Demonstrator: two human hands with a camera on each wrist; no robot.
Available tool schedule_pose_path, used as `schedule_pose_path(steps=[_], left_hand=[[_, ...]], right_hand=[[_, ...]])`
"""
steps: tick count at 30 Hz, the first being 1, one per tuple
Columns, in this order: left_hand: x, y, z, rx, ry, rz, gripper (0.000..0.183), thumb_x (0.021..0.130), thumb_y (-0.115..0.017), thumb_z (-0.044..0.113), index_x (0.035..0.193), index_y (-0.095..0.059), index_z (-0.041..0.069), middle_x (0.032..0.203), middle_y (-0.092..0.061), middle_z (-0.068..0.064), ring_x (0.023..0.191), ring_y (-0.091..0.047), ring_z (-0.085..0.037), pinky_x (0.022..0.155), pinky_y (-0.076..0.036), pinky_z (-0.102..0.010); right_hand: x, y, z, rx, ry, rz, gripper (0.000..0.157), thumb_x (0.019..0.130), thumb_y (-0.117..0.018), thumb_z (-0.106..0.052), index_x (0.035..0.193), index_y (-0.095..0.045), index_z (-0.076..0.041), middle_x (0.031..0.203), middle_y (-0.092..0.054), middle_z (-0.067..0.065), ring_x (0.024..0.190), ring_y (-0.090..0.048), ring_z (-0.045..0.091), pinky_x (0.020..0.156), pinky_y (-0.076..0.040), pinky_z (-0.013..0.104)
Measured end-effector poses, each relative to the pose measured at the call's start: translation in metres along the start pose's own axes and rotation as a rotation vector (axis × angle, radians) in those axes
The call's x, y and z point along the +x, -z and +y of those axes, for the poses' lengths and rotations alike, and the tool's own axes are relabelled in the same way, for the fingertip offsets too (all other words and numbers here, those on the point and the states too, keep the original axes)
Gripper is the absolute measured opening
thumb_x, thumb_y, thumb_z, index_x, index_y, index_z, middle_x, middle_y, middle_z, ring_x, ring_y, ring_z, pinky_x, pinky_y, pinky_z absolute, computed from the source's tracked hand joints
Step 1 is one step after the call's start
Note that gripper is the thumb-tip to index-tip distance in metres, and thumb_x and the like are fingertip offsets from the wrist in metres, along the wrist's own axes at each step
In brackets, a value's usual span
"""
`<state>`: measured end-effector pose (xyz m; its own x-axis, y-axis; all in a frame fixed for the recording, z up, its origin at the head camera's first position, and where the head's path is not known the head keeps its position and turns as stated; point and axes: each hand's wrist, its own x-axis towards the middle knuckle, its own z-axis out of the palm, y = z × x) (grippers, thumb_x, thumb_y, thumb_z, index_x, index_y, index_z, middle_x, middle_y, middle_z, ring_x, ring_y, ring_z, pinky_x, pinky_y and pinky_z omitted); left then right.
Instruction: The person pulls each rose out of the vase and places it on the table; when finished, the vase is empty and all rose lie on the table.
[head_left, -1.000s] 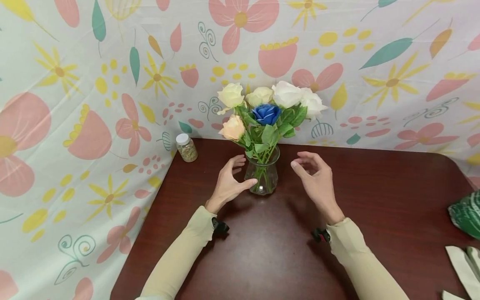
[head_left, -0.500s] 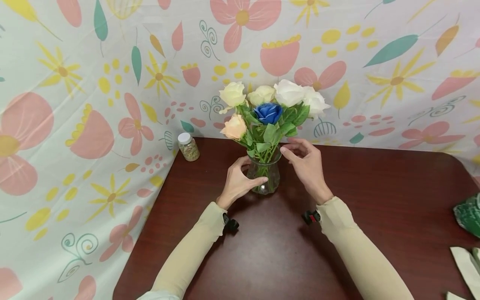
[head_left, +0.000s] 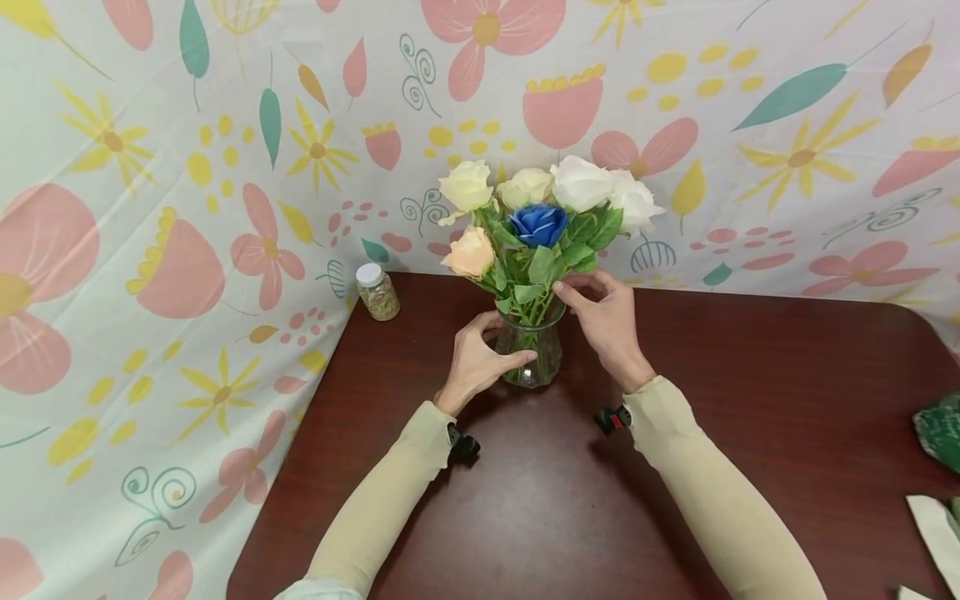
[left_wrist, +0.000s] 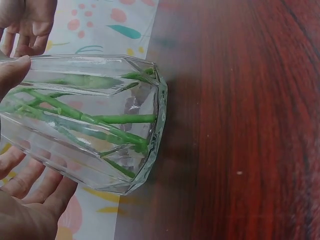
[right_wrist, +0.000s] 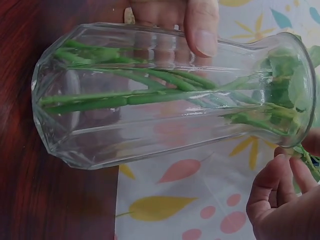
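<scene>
A clear faceted glass vase (head_left: 546,354) stands upright on the table, holding several roses on green stems (right_wrist: 125,100). Among them are a blue rose (head_left: 538,225), a peach rose (head_left: 470,252) and white and cream blooms like the white rose (head_left: 581,185). My left hand (head_left: 472,360) holds the vase from the left, thumb across its front and fingers round the back. At the right side of the rim, my right hand (head_left: 609,323) pinches at a green stem below the leaves (head_left: 545,265); the stem is partly hidden by the fingers.
A small white-capped jar (head_left: 378,296) stands at the table's back left corner. Floral cloth (head_left: 225,250) hangs behind and to the left of the dark wooden table (head_left: 525,508). At the right edge are a dark green object (head_left: 939,433) and pale strips (head_left: 933,533).
My right hand has moved left, from beside the vase to the stems at its rim. My left hand has shifted slightly right and closed in round the vase.
</scene>
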<state>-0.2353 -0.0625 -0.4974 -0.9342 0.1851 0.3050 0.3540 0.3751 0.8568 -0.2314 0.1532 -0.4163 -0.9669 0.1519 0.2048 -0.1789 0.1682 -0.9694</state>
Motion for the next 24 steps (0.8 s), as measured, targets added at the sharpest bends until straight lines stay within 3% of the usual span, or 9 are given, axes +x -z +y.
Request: schedule_pose_path(steps=[10,24], left_hand=[[-0.0005,0.0006,-0.0005,-0.015,0.014,-0.009,0.072,0.076,-0.102,0.029,0.137,-0.070,0.007,0.126,-0.076,-0.013,0.121,-0.074,-0.030,0.108,-0.065,-0.047],[0.0022,0.0002,-0.0024,-0.059,0.025,-0.005,0.069,0.076,-0.103,0.025,0.134,-0.071,0.008,0.124,-0.077,-0.014,0.120,-0.074,-0.029,0.109,-0.064,-0.045]], right_hand=[[0.0039,-0.0022,-0.0009,0.027,-0.023,0.021,0.030,0.100,-0.082,-0.024,0.115,-0.079,0.002,0.092,-0.073,-0.021,0.080,-0.067,0.003,0.070,-0.057,0.018],[0.0055,-0.0066,-0.0019,0.037,0.049,0.094,0.023,0.098,-0.084,-0.021,0.110,-0.079,-0.002,0.087,-0.075,-0.021,0.076,-0.069,0.004,0.063,-0.059,0.020]])
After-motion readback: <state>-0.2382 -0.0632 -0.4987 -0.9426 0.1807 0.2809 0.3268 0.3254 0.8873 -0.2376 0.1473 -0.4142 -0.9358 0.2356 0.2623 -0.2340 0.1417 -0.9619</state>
